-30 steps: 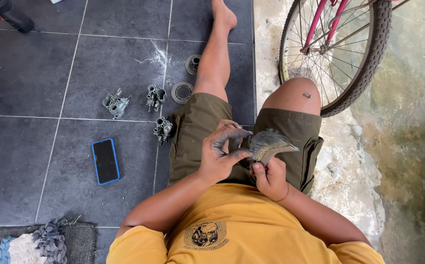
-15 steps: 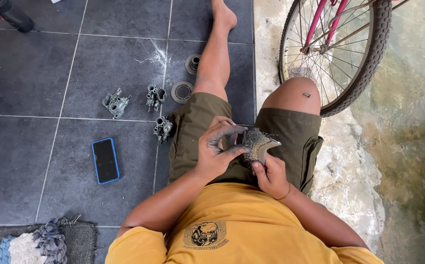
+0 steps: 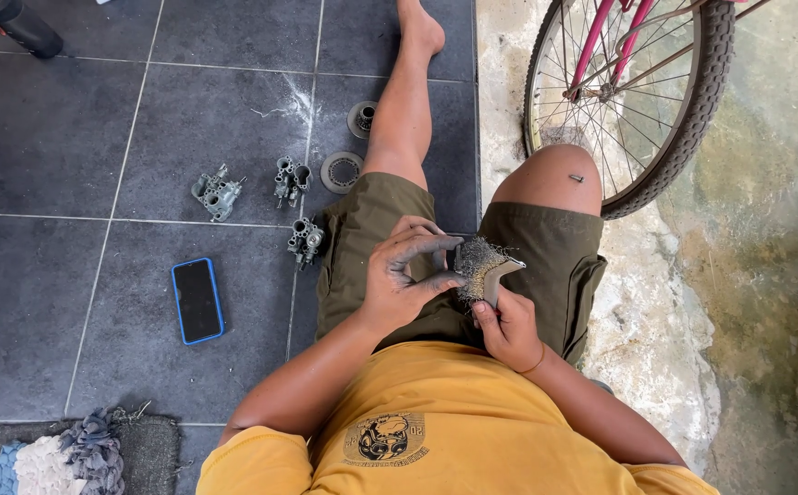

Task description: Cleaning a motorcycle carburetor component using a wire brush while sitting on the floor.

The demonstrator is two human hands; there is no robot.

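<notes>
Two hands meet over the person's lap, where the work is going on. The left hand (image 3: pixel 408 275) is curled around a small grey metal part (image 3: pixel 428 266), fingers wrapped and thumb pressed in, so most of the part is hidden and its shape cannot be told. The right hand (image 3: pixel 509 325) is closed on the handle of a wire brush (image 3: pixel 482 269), whose bristle head sits right against the part. Both hands look darkened with grime.

On the dark floor tiles (image 3: pixel 96 137) beside the left thigh lie three grey cast metal bodies: one (image 3: pixel 216 192) well to the left, one (image 3: pixel 291 179) near the middle, and one (image 3: pixel 306 239) just beside the shorts. Two round ring-shaped pieces rest close by, one (image 3: pixel 340 171) near the thigh and one (image 3: pixel 361 118) further up beside the shin. Whether any of these has been brushed cannot be told at this size; they all read as much the same dull grey.

Judging from how things lie, the brushing is somewhere in the middle: one piece is in hand under the bristles, while five pieces wait or rest on the floor, none of them joined to another.

A phone in a blue case (image 3: pixel 197 300) lies on the tiles, apart from the parts. A bicycle wheel (image 3: pixel 692 119) stands beside the raised right knee, and a rag rug (image 3: pixel 41 458) shows at the lower left corner.
</notes>
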